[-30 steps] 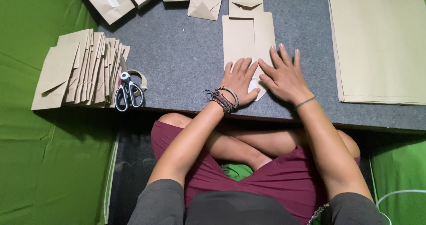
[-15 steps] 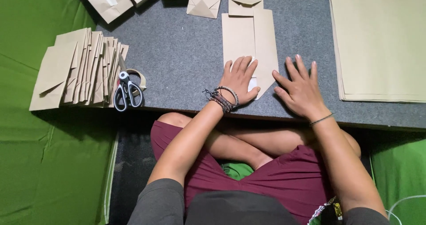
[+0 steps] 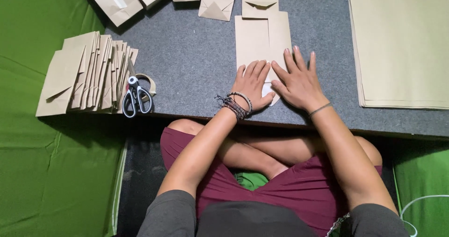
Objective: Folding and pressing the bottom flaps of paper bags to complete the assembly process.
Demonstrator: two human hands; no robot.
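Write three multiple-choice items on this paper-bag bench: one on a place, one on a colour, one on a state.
1. Where do the scissors lie?
A. Right of the fanned pile of folded bags
B. On the stack of flat sheets
C. In the person's lap

2. What colour is the work surface?
A. White
B. Grey
C. Red

3. How is the left hand?
A. Clenched in a fist
B. Gripping the scissors
C. Pressed flat, fingers spread, on the brown paper bag

Answers: 1 A, the scissors rest against that pile's right edge. 2 B, the mat is grey between green surrounds. 3 C, its palm lies on the bag's lower end beside the right hand.
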